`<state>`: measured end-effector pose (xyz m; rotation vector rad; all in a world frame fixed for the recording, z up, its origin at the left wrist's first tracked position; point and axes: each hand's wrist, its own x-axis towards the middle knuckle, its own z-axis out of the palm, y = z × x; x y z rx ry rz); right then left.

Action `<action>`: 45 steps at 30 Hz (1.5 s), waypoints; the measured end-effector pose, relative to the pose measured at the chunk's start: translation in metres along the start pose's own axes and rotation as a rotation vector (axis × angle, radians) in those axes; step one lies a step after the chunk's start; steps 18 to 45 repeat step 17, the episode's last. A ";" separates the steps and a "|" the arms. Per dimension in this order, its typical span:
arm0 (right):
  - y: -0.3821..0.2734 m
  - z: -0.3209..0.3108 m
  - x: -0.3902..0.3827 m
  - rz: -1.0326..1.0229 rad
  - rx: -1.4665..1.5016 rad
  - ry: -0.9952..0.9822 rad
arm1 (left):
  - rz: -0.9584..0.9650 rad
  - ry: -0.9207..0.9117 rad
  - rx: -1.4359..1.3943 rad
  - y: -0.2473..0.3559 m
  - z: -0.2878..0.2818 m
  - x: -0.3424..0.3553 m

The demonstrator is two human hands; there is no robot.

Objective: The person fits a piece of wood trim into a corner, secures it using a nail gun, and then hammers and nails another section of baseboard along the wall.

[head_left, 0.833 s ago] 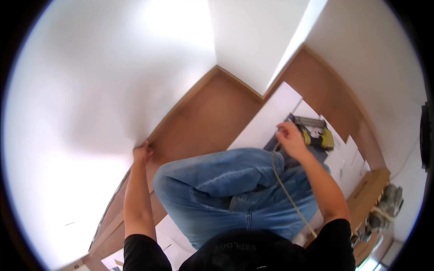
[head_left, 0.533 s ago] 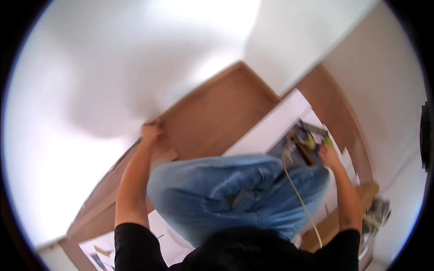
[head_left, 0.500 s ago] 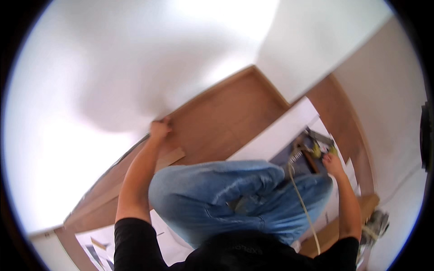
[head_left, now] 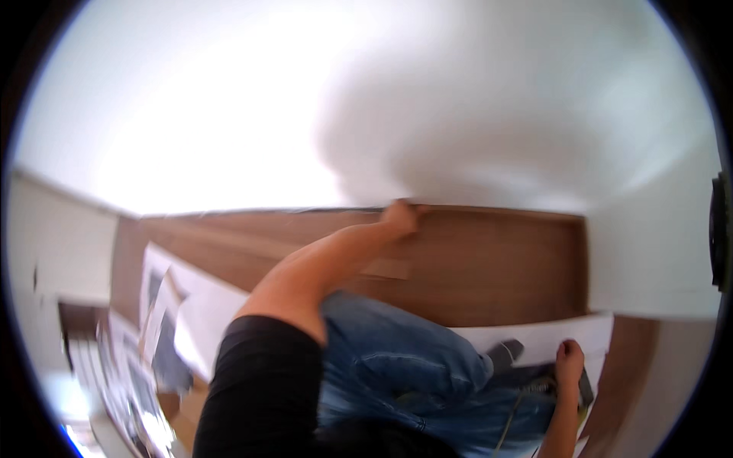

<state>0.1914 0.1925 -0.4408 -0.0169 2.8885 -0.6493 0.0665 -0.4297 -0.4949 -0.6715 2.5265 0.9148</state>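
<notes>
My left hand (head_left: 401, 219) reaches out to the foot of the white wall (head_left: 252, 114). Its fingers are curled against the seam between wall and floor, where a brown skirting strip (head_left: 504, 213) runs on to the corner; blur hides whether they grip anything. A short piece of wood (head_left: 385, 268) lies on the brown wood-look floor (head_left: 489, 267) just below that arm. My right hand (head_left: 569, 362) is closed in a loose fist over the white sheet (head_left: 592, 330), beside my leg and some dark tools (head_left: 540, 383). What it holds, if anything, is hidden.
White sheets (head_left: 221, 282) and pieces of cardboard (head_left: 187, 416) cover the floor at left. My grey-socked foot (head_left: 504, 354) rests on the sheet at right. A pale cord (head_left: 510, 420) crosses my jeans. Walls meet at the right corner.
My view has swung to the left along the wall. My left hand stays at the wall's foot. My right hand has come away from the yellow-handled tool it was beside.
</notes>
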 end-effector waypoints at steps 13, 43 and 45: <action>-0.125 0.090 0.049 -0.561 0.012 -0.114 | -0.054 0.174 -0.316 0.017 -0.014 -0.046; -0.230 0.128 0.089 -0.785 -0.267 -0.067 | 0.053 0.154 -0.314 0.008 -0.037 -0.027; -0.230 0.128 0.089 -0.785 -0.267 -0.067 | 0.053 0.154 -0.314 0.008 -0.037 -0.027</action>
